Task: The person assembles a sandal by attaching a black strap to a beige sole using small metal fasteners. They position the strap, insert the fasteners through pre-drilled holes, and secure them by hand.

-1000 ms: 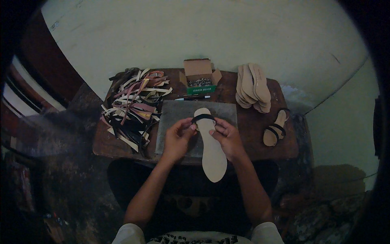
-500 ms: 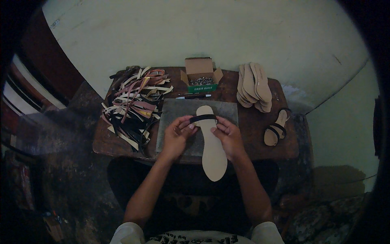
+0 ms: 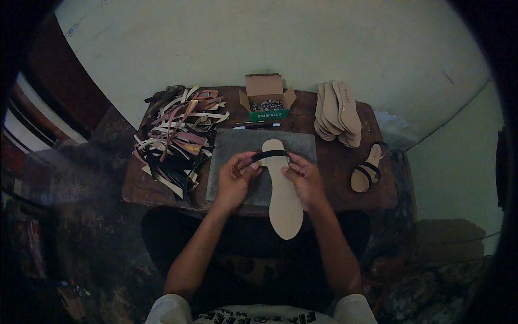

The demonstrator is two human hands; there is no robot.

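Above the gray mat (image 3: 226, 148) and past the near edge of the table (image 3: 345, 186), I hold a pale sole (image 3: 285, 208), wide end toward me. A black strap (image 3: 271, 155) goes across its narrow end. My left hand (image 3: 233, 181) pinches one end of the strap. My right hand (image 3: 306, 183) is closed on the sole's side, fingers by the strap's other end. Behind the mat lies a pen (image 3: 261, 126), then a green box (image 3: 278, 114), lid up, with lots of tiny shiny metal bits (image 3: 265, 105) inside. Strips (image 3: 183, 135) pile up left; stacked soles (image 3: 340, 116) and a sandal (image 3: 362, 179) sit right.
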